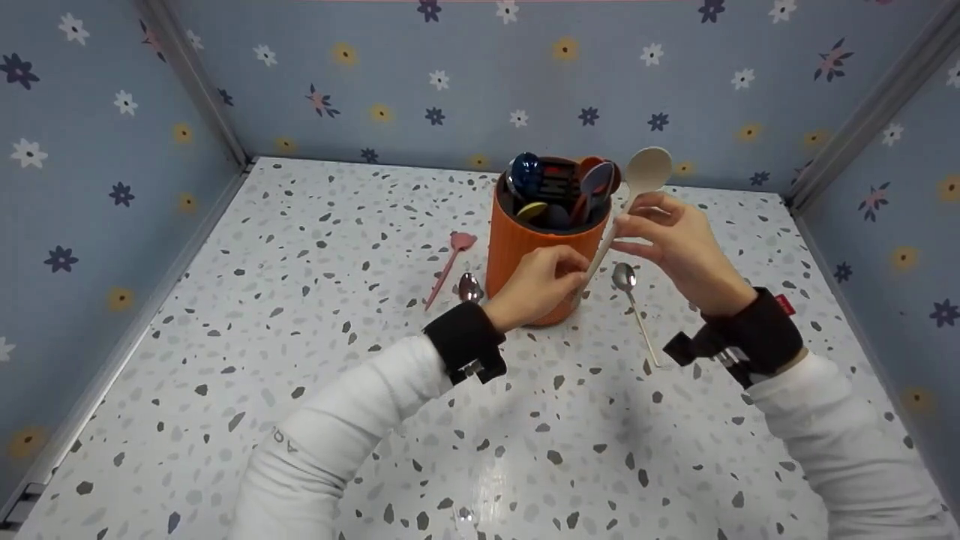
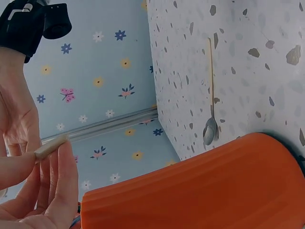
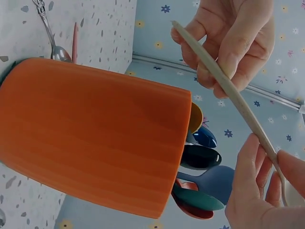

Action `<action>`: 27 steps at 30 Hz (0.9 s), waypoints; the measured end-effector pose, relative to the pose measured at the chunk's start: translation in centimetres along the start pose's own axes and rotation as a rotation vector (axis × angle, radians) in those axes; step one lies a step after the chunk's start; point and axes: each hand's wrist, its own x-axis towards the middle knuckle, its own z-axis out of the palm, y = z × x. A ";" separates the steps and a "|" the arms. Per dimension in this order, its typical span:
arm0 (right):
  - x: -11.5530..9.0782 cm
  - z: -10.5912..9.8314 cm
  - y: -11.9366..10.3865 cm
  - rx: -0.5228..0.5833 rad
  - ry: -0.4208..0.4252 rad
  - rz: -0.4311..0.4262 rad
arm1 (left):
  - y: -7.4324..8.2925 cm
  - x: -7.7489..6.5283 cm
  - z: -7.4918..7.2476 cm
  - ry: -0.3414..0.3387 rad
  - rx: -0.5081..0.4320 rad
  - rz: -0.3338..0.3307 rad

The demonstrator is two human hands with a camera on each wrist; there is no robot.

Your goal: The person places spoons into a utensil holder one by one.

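Note:
A cream-coloured spoon (image 1: 649,169) is held slanted in the air on the near right side of an orange utensil holder (image 1: 506,251), bowl end up. My right hand (image 1: 679,247) pinches it just below the bowl between thumb and fingers. Lower down, my left hand (image 1: 534,286) pinches the handle near its end. In the right wrist view the spoon's handle (image 3: 238,101) runs between the left hand (image 3: 245,40) and the right hand (image 3: 252,191). Several spoons, among them a blue one (image 1: 527,172) and a greyish one (image 1: 598,180), stand in the holder.
A pink spoon (image 1: 448,271) lies left of the holder, beside a silver spoon (image 1: 469,286) partly hidden by the left arm. On the right lies a silver spoon with a gold handle (image 1: 637,315). Flower-patterned panels (image 1: 480,82) enclose the speckled table (image 1: 360,247).

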 end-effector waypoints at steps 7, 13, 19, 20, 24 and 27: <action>0.5 0.2 -1.6 0.025 -0.015 -0.052 | 0.9 1.2 -0.8 -0.022 -0.022 0.000; 1.1 0.7 -3.1 0.019 0.011 -0.093 | 1.8 2.4 -1.4 0.001 -0.025 -0.006; 2.0 1.2 -4.1 -0.011 0.080 -0.177 | 2.4 4.0 -1.9 0.022 -0.023 -0.025; 2.1 1.3 -4.2 -0.008 0.086 -0.200 | 2.5 4.2 -2.0 0.028 -0.014 -0.033; 2.7 1.6 -4.4 0.006 0.103 -0.280 | 2.6 5.1 -2.4 0.073 0.042 -0.038; 3.1 1.8 -4.5 0.006 0.127 -0.304 | 2.5 5.7 -2.5 0.095 0.065 -0.029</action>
